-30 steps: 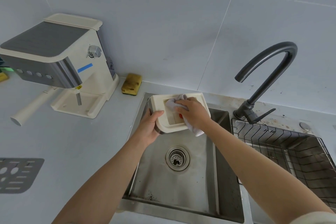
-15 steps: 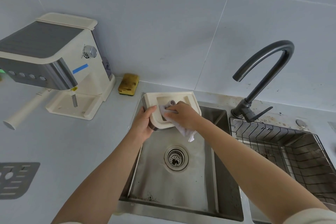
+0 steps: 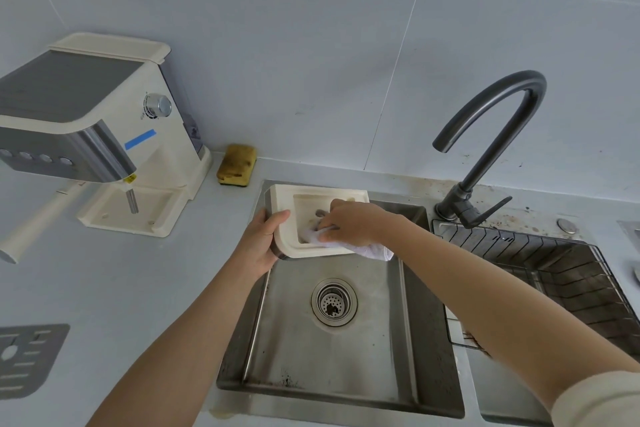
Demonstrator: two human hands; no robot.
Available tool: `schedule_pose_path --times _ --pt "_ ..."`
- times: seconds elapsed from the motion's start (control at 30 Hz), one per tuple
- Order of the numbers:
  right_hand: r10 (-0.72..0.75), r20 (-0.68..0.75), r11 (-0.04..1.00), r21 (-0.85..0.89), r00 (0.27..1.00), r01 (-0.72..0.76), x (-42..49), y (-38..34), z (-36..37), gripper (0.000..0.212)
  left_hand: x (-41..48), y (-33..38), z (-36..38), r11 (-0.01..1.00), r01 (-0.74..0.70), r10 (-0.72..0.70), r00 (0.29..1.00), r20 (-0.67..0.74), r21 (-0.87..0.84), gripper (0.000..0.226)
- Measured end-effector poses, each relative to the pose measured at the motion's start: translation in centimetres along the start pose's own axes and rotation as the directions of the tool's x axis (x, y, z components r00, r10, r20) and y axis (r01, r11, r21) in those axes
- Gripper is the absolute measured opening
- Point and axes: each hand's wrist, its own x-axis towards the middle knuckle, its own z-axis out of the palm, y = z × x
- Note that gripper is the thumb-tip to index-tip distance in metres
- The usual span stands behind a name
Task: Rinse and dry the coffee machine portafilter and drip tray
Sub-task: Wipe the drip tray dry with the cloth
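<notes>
A pale grey countertop (image 3: 114, 288) is seen under a wall of large light tiles (image 3: 311, 62), with a steel sink (image 3: 332, 350) set into it.

Drip tray (image 3: 313, 196): cream plastic, rectangular with a recessed well. It is held above the far end of the sink, tilted so that its open side is turned toward the camera.

Left hand (image 3: 261, 243): closed on the tray's left edge, thumb laid over the rim, fingers hidden beneath.

Right hand (image 3: 353, 222): fingers bunched around a white cloth (image 3: 367, 248), which is pressed into the tray's well; a loose end of the cloth is left hanging over the near rim.

Drain strainer (image 3: 334, 302): round, steel, set in the sink floor below the tray.

Tap (image 3: 485, 149): dark, arched, mounted behind the sink on the right, its lever pointed right.

Wire basket (image 3: 554, 263): dark, seated in the right basin just beside the tap.

Sponge (image 3: 237, 165): yellow, stained, placed against the wall to the left of the sink.

Coffee machine (image 3: 90, 135): cream and steel, stood on the countertop at far left, its base bare where a tray would sit. A cream handle (image 3: 34, 225) is seen projecting from under its front.

Grate (image 3: 24, 357): grey, slotted, laid flat on the countertop at the lower left edge, well apart from the sink.
</notes>
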Motion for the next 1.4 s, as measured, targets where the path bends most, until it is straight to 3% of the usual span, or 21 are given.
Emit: schedule_pose_path --times 0.17,0.23,0.33,0.57,0.73,0.8,0.9,1.03,1.17,1.27,1.4 --pt "-0.094 -0.044 0.984 0.145 0.995 0.100 -0.4 0.6 -1.4 0.025 0.3 0.8 -0.5 0.999 0.015 -0.013 0.997 0.072 -0.029 0.050" --pt "-0.163 -0.132 0.985 0.029 0.978 0.168 -0.4 0.5 -2.0 0.024 0.3 1.0 -0.6 0.999 0.038 -0.038 0.995 0.097 -0.002 0.067" --pt "-0.242 -0.167 0.951 -0.235 0.956 0.200 0.2 0.4 -2.2 0.030 0.3 1.2 -0.1 0.996 0.063 -0.072 0.987 0.144 0.062 0.071" --pt "-0.332 -0.305 0.881 -0.437 0.893 0.179 1.3 2.0 -1.4 0.029 0.4 1.5 0.2 0.998 0.048 -0.055 0.977 0.204 0.038 0.070" --pt "-0.153 -0.331 0.897 -0.442 0.931 -0.009 1.4 4.0 -1.4 0.031 0.5 1.6 0.0 0.998 0.007 0.001 0.992 0.127 -0.058 0.070" --pt "-0.055 -0.299 0.879 -0.467 0.953 -0.096 1.1 4.7 -1.3 0.029 0.5 1.7 0.2 0.998 -0.016 0.022 0.995 0.101 -0.065 0.053" --pt "-0.018 -0.224 0.837 -0.536 0.974 -0.108 0.9 4.9 -0.6 0.036 0.2 1.5 1.0 0.999 -0.028 0.029 0.999 0.030 -0.044 0.023" --pt "0.065 -0.117 0.906 -0.409 0.991 -0.108 1.1 4.5 0.3 0.015 -0.1 1.2 1.7 0.995 -0.055 0.055 0.999 -0.001 -0.087 0.022" --pt "0.050 -0.117 0.969 -0.235 0.992 -0.077 1.4 5.3 1.0 0.031 -0.5 0.8 2.3 0.995 -0.034 0.033 0.999 -0.019 -0.090 0.018" --pt "-0.054 -0.201 0.972 -0.236 0.978 0.005 0.9 5.7 0.6 0.034 -0.4 0.7 2.2 0.993 0.001 -0.005 0.999 -0.032 -0.115 0.017" --pt "-0.029 -0.363 0.994 0.087 0.931 0.065 0.1 5.8 0.5 0.032 -0.3 1.1 2.2 0.970 -0.021 0.011 0.999 -0.041 -0.241 0.037"
